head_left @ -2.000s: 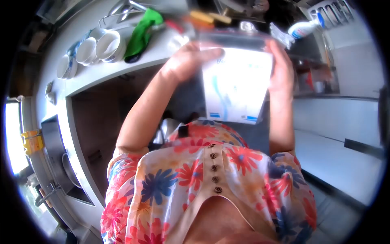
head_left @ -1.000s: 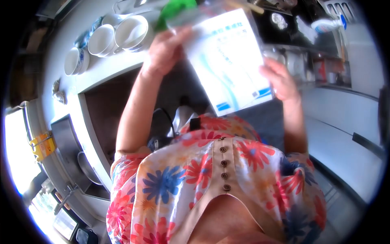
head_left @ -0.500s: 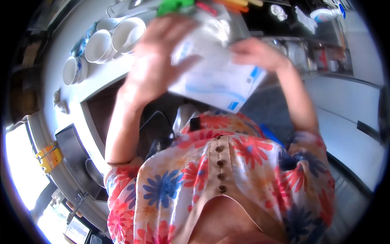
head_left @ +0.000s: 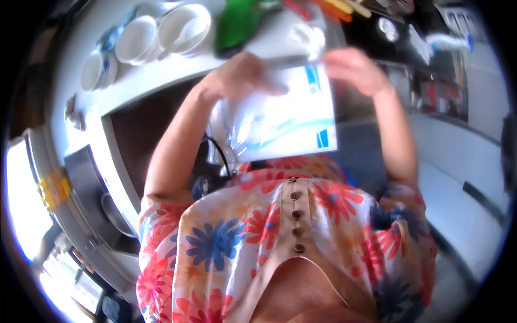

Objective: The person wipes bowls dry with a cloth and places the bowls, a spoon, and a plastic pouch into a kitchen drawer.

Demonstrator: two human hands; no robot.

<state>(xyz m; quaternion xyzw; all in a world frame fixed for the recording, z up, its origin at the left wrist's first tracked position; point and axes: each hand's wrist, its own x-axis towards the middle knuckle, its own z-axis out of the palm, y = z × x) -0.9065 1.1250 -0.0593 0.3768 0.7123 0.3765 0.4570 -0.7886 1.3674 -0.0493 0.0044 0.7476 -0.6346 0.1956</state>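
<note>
A flat, shiny packet (head_left: 285,121), white with blue marks and a pale blue wavy band, hangs in front of my floral top. My left hand (head_left: 239,75) grips its upper left part; the fingers are blurred, and the thumb side lies over the packet's face. At the upper right corner is my right hand (head_left: 355,70), fingers stretched out toward the packet's edge. Whether those fingertips touch the edge cannot be made out. Beyond the packet, a crumpled white tissue (head_left: 308,39) lies on the white counter.
White bowls (head_left: 137,40) and a larger bowl with a white spoon (head_left: 186,32) stand on the white counter (head_left: 134,83) at left. A green object (head_left: 236,24) sits beyond my left hand. Orange-handled items (head_left: 336,8) and a spray bottle (head_left: 447,42) are at far right.
The packet has turned to a more level angle and lies closer to my left side. My left hand has moved down and right, off the counter's edge; my right hand has shifted slightly right.
</note>
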